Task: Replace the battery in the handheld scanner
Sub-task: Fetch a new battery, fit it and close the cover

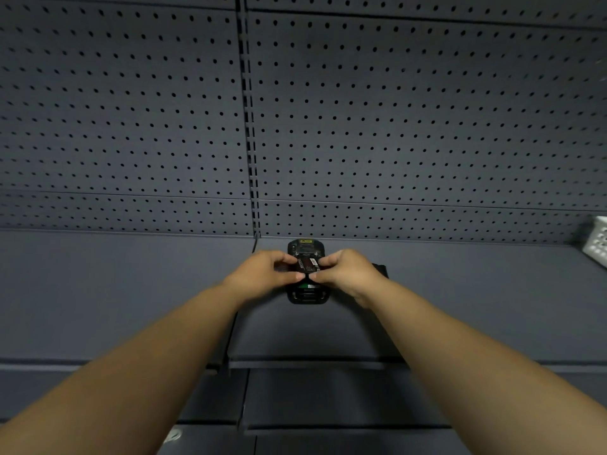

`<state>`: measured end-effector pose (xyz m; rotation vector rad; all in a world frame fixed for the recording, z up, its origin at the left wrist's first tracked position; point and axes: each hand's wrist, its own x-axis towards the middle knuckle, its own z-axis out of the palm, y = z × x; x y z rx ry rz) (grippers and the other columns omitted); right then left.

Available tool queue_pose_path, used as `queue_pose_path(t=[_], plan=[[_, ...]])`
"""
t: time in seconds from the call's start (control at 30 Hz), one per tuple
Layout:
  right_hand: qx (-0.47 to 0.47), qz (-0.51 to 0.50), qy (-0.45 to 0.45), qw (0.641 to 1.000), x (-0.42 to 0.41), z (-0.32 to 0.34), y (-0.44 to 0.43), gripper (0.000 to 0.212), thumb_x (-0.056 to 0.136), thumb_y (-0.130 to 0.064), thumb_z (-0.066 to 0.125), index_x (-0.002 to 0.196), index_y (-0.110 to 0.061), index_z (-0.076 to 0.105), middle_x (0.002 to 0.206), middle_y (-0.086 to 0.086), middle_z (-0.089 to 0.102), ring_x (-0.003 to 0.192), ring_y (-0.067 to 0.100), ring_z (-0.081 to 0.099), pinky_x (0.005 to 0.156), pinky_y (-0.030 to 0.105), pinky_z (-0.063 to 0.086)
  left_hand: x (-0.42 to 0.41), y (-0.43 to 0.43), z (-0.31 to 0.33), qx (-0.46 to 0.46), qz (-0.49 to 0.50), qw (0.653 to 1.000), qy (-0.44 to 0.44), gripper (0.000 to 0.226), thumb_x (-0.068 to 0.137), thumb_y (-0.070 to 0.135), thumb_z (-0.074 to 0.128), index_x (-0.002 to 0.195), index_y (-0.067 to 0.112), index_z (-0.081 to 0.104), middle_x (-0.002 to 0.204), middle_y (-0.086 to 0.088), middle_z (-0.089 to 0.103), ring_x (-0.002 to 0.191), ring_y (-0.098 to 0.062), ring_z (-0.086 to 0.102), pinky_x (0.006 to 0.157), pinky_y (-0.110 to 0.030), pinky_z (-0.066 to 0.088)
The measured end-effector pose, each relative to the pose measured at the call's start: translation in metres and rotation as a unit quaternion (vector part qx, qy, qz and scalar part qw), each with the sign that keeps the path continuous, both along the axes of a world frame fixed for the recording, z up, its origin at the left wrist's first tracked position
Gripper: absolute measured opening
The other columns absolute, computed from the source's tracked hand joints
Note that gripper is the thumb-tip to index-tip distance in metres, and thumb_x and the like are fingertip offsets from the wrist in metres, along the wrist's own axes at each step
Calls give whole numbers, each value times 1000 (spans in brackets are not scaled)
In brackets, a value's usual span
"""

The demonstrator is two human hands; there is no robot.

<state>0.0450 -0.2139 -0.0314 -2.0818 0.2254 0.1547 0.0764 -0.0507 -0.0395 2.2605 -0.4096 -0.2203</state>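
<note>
The scanner is lying face down on the shelf, close to the pegboard behind it, with its back open and a battery sitting across the open bay. Both hands are closing on that battery: the left hand is pinching its left end and the right hand its right end, thumbs meeting at the near edge. Judging by its look, the battery is a small, stiff, light block with smooth sides, so gripping it by the short ends seems right, keeping fingers off any contacts; the scanner is probably heavy enough to be staying put. I am counting one scanner, one battery, two hands, one dark object just right of the scanner, partly hidden, and one white basket far right of it.
</note>
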Motion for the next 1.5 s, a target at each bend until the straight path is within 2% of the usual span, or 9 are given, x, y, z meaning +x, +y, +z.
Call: queue_pose_path(t=[0.13, 0.3, 0.47, 0.67, 0.87, 1.0, 1.2, 1.33, 1.5], plan=[[-45, 13, -14, 999, -3, 2, 1, 38, 81, -11, 69, 118, -4, 63, 113, 15, 69, 106, 27, 64, 101, 37, 47, -1, 0, -4, 81, -31, 995, -53, 50, 86, 28, 63, 132, 16, 49, 138, -6, 52, 127, -19, 47, 107, -28, 34], [-146, 5, -50, 988, -7, 4, 7, 38, 83, -18, 69, 119, -6, 63, 116, 12, 68, 107, 25, 63, 96, 32, 47, -2, 2, -7, 150, -60, 983, -83, 49, 93, 29, 51, 139, 19, 39, 138, -11, 53, 124, -25, 50, 104, -32, 38], [-188, 4, -63, 980, -8, 1, 10, 39, 84, -20, 67, 122, -8, 62, 117, 11, 68, 107, 24, 64, 95, 31, 48, -2, 4, -8, 175, -65, 977, -102, 46, 97, 30, 41, 140, 18, 35, 136, -15, 54, 122, -29, 52, 100, -33, 41], [-198, 16, -72, 977, -12, -1, 7, 36, 88, -17, 61, 124, -10, 61, 124, 9, 66, 111, 22, 62, 99, 30, 47, -2, 4, -8, 164, -70, 978, -104, 42, 96, 27, 43, 136, 13, 39, 135, -13, 56, 123, -27, 53, 101, -33, 42], [-231, 17, -98, 968, -16, -3, 9, 33, 89, -17, 60, 121, -9, 64, 121, 11, 67, 110, 24, 62, 98, 30, 46, -1, 5, -9, 203, -76, 969, -122, 40, 96, 30, 43, 132, 12, 41, 128, -17, 60, 115, -31, 57, 96, -37, 46], [-203, -21, -108, 973, -16, -8, 11, 32, 87, -16, 63, 117, -8, 66, 118, 11, 69, 108, 22, 64, 98, 29, 47, -1, 5, -9, 212, -81, 965, -133, 38, 96, 30, 43, 128, 9, 43, 126, -16, 61, 112, -32, 59, 92, -36, 47], [-69, -93, -134, 984, -19, -10, 11, 34, 83, -11, 67, 116, -3, 66, 118, 14, 69, 107, 21, 65, 97, 23, 47, -1, 5, -11, 224, -88, 961, -135, 36, 96, 30, 43, 123, 7, 46, 123, -15, 63, 110, -30, 59, 89, -33, 46], [-45, -79, -125, 988, -20, -11, 11, 38, 84, -8, 66, 122, -6, 62, 119, 13, 68, 108, 21, 65, 92, 19, 44, -3, 5, -13, 208, -84, 965, -136, 42, 94, 29, 49, 131, 10, 43, 127, -15, 61, 114, -30, 58, 93, -33, 45], [-59, -60, -107, 991, -20, -14, 11, 37, 84, -12, 67, 121, -8, 63, 120, 11, 68, 108, 20, 64, 88, 16, 43, -6, 3, -16, 154, -68, 976, -136, 50, 92, 26, 53, 139, 17, 40, 132, -15, 58, 120, -28, 55, 100, -32, 43]])
